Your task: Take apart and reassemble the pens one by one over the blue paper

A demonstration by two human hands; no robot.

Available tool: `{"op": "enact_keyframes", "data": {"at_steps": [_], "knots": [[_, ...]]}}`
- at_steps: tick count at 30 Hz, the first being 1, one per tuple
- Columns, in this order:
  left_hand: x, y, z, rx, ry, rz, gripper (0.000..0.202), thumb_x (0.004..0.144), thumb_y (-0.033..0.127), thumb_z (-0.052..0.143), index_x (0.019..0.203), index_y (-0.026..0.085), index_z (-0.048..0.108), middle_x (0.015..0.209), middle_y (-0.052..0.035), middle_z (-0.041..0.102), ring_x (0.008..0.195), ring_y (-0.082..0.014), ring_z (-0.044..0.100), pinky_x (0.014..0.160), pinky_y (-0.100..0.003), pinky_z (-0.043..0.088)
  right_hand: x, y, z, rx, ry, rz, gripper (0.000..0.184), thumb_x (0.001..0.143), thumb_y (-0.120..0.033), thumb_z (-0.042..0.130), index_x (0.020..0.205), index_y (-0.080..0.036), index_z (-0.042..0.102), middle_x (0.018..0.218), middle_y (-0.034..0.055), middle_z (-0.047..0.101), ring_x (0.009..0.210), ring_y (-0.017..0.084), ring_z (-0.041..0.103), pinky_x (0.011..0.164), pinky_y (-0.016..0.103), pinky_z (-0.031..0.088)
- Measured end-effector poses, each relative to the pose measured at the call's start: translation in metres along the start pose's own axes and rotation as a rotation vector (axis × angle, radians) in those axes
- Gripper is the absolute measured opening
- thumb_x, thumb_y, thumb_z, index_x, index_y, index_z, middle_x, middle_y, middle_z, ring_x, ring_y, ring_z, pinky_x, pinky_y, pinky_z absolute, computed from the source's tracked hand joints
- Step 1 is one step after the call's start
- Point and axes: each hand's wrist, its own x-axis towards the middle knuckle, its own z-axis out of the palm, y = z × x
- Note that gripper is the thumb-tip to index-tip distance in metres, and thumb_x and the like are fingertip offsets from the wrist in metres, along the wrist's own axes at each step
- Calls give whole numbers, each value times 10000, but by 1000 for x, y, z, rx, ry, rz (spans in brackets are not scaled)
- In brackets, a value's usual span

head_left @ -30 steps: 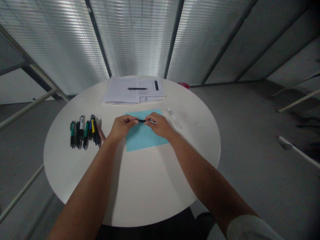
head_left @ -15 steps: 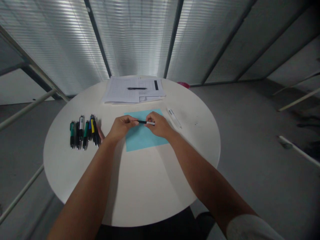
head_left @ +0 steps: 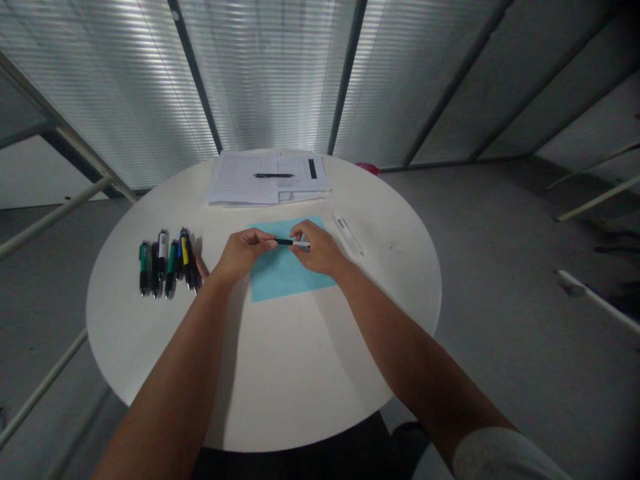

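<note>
Slim black-and-white pen [head_left: 293, 243] pinched between both hands above blue sheet

Obs.: The pen lies level, crosswise to the view, at frame centre, over the upper part of a light blue paper sheet [head_left: 280, 283]. It appears to be off the sheet, though the gap cannot be confirmed from this angle. The left hand [head_left: 243, 255] closes on the black end with its fingertips. The right hand [head_left: 317, 251] closes on the white end. Both hands are grasping; neither is released or clenched into a fist. Fingers hide both pen tips. Whether the pen is one piece or two joined parts cannot be told.

Handling (judgement): likely light and stiff, probably plastic. The narrow, smooth barrel may roll or slip, so a fingertip pinch on the exposed barrel seems the surest hold. It should not need much force.

Surroundings: the round white counter [head_left: 300, 373] carries a tight group of upright-lying pens [head_left: 173, 267] with green, white and yellow parts at middle left. A white pen [head_left: 349, 235] lies slantwise just right of the sheet. Stacked printed papers [head_left: 240, 180] sit at upper centre, with a black pen [head_left: 273, 175] across them. A grey floor [head_left: 500, 333] spreads around the counter.
</note>
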Motion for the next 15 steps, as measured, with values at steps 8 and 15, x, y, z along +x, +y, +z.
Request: {"op": "enact_keyframes", "data": {"at_steps": [8, 15], "knots": [[-1, 4, 0, -79, 24, -1, 381, 577, 439, 870, 792, 150, 746, 716, -39, 701, 667, -145, 589, 703, -306, 468, 5, 5, 4, 36, -58, 17, 187, 955, -333, 554, 912, -201, 681, 888, 34, 656, 846, 163, 600, 782, 284, 428], [1, 0, 1, -7, 5, 0, 352, 598, 434, 854, 779, 152, 748, 753, -50, 717, 685, -152, 594, 694, -303, 459, 1, 0, 2, 7, -35, 38, 178, 892, -283, 627, 1050, -203, 647, 963, 33, 651, 870, 159, 600, 787, 278, 440]]}}
